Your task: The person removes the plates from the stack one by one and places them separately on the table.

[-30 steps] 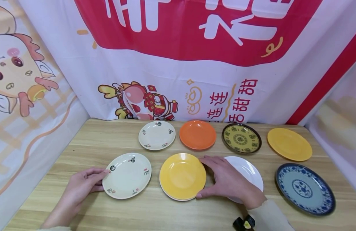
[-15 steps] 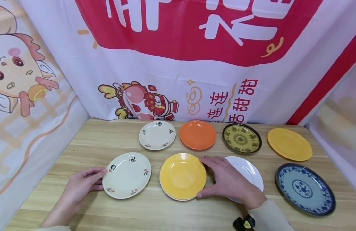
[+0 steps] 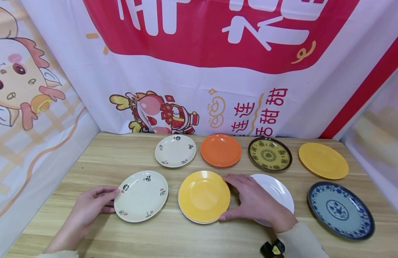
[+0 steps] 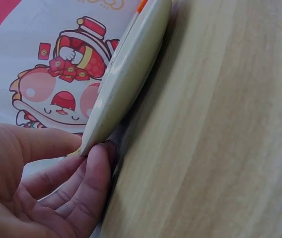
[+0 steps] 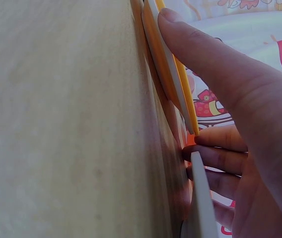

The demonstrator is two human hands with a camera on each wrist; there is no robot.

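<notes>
My left hand (image 3: 94,204) pinches the left rim of a cream plate (image 3: 141,196) with small dark and red marks. In the left wrist view the thumb lies on top of the rim, with fingertips (image 4: 99,158) under the edge. My right hand (image 3: 254,200) holds the right side of a yellow plate (image 3: 203,197), its thumb at the near rim and its fingers at the far rim. A pale layer shows beneath the yellow rim in the right wrist view. Under the right hand and wrist, a white plate (image 3: 276,190) is partly hidden.
Along the back stand a small patterned white plate (image 3: 175,151), an orange plate (image 3: 221,150), an olive plate with dark rim (image 3: 270,154) and another yellow plate (image 3: 323,160). A blue patterned plate (image 3: 341,210) lies at right. Printed cloth (image 3: 199,82) hangs behind the wooden table (image 3: 173,240).
The cream plate's right edge has shifted very slightly left under my left hand. My right hand and the other plates stay in place.
</notes>
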